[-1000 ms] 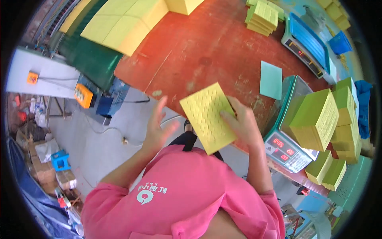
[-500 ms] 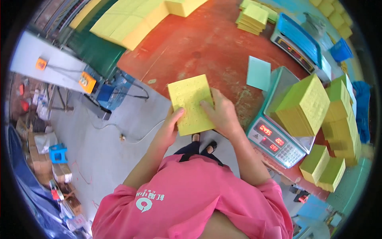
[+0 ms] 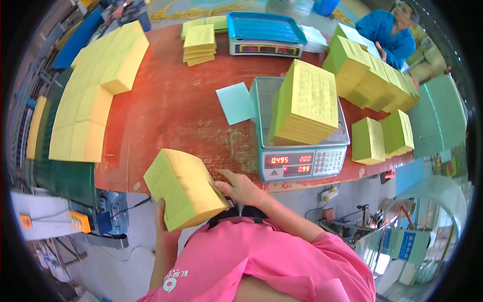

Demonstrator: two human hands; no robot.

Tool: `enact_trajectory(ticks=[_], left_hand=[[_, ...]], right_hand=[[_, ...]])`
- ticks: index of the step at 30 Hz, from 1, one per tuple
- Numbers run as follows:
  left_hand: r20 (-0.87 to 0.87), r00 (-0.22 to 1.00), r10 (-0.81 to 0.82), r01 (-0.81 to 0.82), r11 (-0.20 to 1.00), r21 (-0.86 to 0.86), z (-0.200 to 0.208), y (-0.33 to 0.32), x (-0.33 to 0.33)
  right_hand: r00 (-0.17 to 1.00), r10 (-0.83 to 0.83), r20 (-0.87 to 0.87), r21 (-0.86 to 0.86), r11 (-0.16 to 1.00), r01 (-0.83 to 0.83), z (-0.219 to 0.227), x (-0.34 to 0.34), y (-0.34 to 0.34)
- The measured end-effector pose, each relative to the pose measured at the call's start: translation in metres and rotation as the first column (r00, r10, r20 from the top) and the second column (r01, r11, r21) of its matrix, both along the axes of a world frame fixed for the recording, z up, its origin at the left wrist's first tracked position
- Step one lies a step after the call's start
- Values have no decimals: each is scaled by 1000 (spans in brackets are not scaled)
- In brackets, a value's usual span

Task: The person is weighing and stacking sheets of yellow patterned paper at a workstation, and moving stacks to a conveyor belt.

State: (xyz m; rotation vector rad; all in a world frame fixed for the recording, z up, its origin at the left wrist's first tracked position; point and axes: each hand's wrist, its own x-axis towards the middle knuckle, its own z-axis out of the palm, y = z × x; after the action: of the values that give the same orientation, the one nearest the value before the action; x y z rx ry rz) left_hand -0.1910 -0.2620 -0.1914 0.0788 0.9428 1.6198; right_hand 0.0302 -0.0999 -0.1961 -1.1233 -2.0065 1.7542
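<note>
A thick stack of yellow paper (image 3: 188, 189) is tilted in front of me, above the near edge of the red table (image 3: 166, 108). My left hand (image 3: 163, 221) grips its lower left corner, with most of the fingers hidden beneath. Against the stack's right side, my right hand (image 3: 239, 189) presses with its fingertips, the index finger stretched forward. Another tall yellow stack (image 3: 307, 103) stands on the platform of a digital scale (image 3: 292, 163), whose red display is lit. A pale blue-green sheet (image 3: 236, 103) lies left of the scale, touching or close to it.
Yellow stacks (image 3: 83, 116) line the table's left side, and more (image 3: 370, 75) stand at right. Two smaller stacks (image 3: 370, 141) sit beside the scale. Farther back are a blue-topped scale (image 3: 266, 30) and a low pile (image 3: 198, 43). A person in blue (image 3: 387, 32) is at the far right.
My view has swung right and toward the table. The held stack has tipped, so its thick side now shows. My right hand has slid off its face to its side.
</note>
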Motion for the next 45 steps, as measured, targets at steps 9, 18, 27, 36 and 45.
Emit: enact_trajectory(ticks=[9, 18, 27, 36, 45], left_hand=[[-314, 798, -513, 574, 807, 139, 163, 156, 50], [-572, 458, -680, 832, 555, 8, 215, 330, 160], [-676, 437, -594, 763, 643, -72, 198, 339, 179], [-723, 407, -558, 735, 670, -104, 200, 329, 182], [-689, 507, -517, 685, 728, -42, 191, 332, 175]], right_hand=[[844, -423, -330, -88, 904, 419, 147, 92, 36], [602, -648, -466, -146, 727, 671, 174, 190, 151], [683, -592, -429, -187, 797, 574, 146, 208, 174], [677, -611, -410, -145, 776, 613, 141, 205, 169], [687, -620, -379, -49, 755, 654, 149, 195, 160]])
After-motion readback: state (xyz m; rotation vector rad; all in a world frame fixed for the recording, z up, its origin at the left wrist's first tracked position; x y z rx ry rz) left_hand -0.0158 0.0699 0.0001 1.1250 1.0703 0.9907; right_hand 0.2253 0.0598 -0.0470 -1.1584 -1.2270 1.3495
